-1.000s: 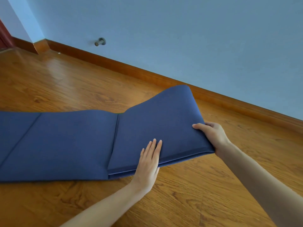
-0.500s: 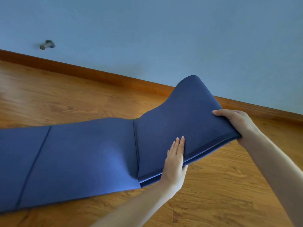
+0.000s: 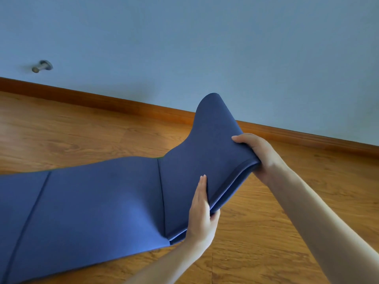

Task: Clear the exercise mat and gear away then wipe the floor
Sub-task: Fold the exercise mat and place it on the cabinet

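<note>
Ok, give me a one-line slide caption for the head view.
Both hands fold a blue exercise mat on the wooden floor: left hand and right hand grip its raised folded end.

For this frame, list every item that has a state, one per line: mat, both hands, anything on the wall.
blue mat: partly folded; folded right end lifted off the wooden floor, the rest lying flat.
left hand: fingers straight on top of the folded section, thumb under its near edge.
right hand: grips the folded end, fingers curled round it.
wall fitting: small metal piece fixed to the wall, untouched.
</note>
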### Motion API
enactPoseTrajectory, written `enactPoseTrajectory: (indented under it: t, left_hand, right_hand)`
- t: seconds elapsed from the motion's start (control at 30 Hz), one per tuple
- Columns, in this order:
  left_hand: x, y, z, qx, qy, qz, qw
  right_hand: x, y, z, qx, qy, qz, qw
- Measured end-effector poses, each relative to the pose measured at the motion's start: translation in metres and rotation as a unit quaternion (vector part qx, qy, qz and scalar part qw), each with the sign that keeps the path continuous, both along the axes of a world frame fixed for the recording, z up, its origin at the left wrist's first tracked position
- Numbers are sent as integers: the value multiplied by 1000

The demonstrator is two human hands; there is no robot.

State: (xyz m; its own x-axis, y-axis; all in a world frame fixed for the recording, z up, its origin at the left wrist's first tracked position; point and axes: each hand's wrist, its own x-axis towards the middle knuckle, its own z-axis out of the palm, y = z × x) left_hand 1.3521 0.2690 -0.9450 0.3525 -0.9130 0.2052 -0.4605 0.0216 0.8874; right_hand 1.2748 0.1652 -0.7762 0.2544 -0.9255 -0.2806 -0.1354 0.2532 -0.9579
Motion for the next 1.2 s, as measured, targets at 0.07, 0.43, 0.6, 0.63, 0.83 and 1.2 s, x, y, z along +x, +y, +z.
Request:
enactPoseTrajectory:
  t: [0.07, 0.43, 0.6, 0.63, 0.83, 1.2]
  left_hand:
    - [10, 2, 2, 3, 23, 34, 999]
    - [108, 56, 58, 2, 239, -73, 968]
    - [172, 61, 124, -27, 348, -57, 935]
    - [180, 64, 136, -36, 357, -45, 932]
    - [197, 92, 166, 33, 225, 76, 971]
    - [262, 162, 107, 37, 135, 156, 978]
  right_hand:
    - [12, 5, -2, -5, -36, 41, 998]
    - [99, 45, -28, -166, -57, 149, 973]
    - [121, 59, -35, -221, -27, 219, 950]
    - [126, 64, -37, -229, -19, 238, 944]
    - [155, 88, -59, -351, 50, 347, 868]
    - [203, 114, -114, -455, 190, 450, 744]
